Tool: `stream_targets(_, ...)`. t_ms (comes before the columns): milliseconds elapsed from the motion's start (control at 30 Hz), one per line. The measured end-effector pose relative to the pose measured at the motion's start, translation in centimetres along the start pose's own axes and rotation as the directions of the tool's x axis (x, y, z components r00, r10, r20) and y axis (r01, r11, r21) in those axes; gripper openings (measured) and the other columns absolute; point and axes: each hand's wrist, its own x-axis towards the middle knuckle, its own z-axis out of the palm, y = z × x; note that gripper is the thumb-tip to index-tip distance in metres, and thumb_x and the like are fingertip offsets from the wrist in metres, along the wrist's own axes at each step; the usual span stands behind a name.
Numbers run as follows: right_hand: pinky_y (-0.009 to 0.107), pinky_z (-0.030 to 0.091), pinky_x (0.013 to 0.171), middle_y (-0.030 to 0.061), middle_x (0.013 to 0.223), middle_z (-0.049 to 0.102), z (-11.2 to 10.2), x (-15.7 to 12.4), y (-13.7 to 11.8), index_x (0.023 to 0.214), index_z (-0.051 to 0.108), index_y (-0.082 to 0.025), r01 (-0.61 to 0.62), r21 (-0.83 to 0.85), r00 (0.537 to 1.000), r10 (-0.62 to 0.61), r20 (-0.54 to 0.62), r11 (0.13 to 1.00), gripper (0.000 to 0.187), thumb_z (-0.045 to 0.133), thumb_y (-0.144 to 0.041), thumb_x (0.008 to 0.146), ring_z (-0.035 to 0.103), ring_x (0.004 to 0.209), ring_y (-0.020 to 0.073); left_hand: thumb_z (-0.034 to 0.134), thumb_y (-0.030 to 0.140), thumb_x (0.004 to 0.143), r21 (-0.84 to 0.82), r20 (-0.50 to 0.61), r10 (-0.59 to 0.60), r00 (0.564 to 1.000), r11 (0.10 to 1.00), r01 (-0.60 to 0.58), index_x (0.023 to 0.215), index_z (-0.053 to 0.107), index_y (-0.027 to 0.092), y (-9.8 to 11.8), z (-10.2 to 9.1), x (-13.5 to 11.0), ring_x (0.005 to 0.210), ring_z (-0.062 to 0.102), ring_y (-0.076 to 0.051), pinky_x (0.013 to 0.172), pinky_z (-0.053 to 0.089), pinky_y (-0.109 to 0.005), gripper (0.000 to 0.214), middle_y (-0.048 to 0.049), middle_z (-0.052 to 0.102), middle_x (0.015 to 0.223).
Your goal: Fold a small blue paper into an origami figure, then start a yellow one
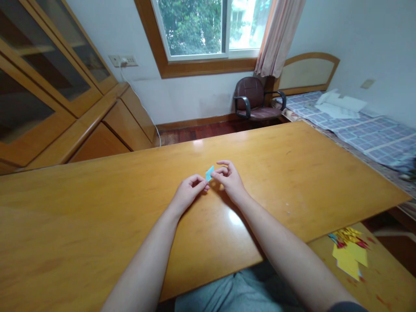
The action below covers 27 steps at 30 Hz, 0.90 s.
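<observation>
A small light-blue piece of folded paper [209, 173] is held up just above the wooden table, between my two hands. My left hand [191, 190] pinches its lower left corner between thumb and fingers. On the other side, my right hand [230, 178] has its thumb and a finger at the paper's right edge, with the index finger raised and curved above. The fold details are too small to make out.
The yellow-brown table [97, 208] spreads around my hands. At the lower right, yellow paper sheets [349, 259] and coloured pieces lie on a lower surface. Beyond the table stand a maroon armchair [250, 93], a bed [367, 130] and a wooden cabinet [97, 121].
</observation>
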Motion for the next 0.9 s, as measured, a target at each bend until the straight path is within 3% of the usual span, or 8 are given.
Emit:
stream_targets(300,0.030,0.047,0.072,-0.0047,0.073,0.068,-0.03,0.14,0.07,0.102,0.052,-0.024,-0.017,0.020,1.000,0.017,-0.002,1.000,0.050,0.082,-0.037,0.065,0.063,0.070,0.0150,0.070,0.052,0.076,-0.029,0.002,-0.002,1.000,1.000,0.002,0.079,0.066,0.016,-0.07,-0.01,0.06,0.070,0.066,-0.019,0.071,0.052,-0.031,0.036,-0.0062,0.071,0.076)
stream_targets(633,0.027,0.045,0.063,-0.0045,0.072,0.067,0.03,0.04,0.01,0.103,0.053,-0.024,-0.037,-0.003,0.999,0.037,0.020,0.999,0.049,0.082,-0.037,0.065,0.061,0.066,0.0143,0.072,0.046,0.075,-0.008,-0.012,0.000,1.000,1.000,0.000,0.075,0.065,0.016,-0.27,-0.10,0.12,0.066,0.064,-0.016,0.069,0.050,-0.028,0.030,-0.0042,0.070,0.072)
stream_targets(900,0.026,0.042,0.058,-0.0072,0.061,0.061,0.05,-0.02,-0.21,0.101,0.055,-0.022,-0.028,-0.060,0.999,0.029,0.014,0.998,0.039,0.073,-0.044,0.074,0.054,0.055,0.0116,0.073,0.048,0.073,-0.042,-0.032,-0.021,0.999,0.999,0.019,0.072,0.064,0.017,-0.18,-0.07,0.14,0.066,0.064,-0.016,0.069,0.050,-0.028,0.033,-0.0039,0.069,0.070)
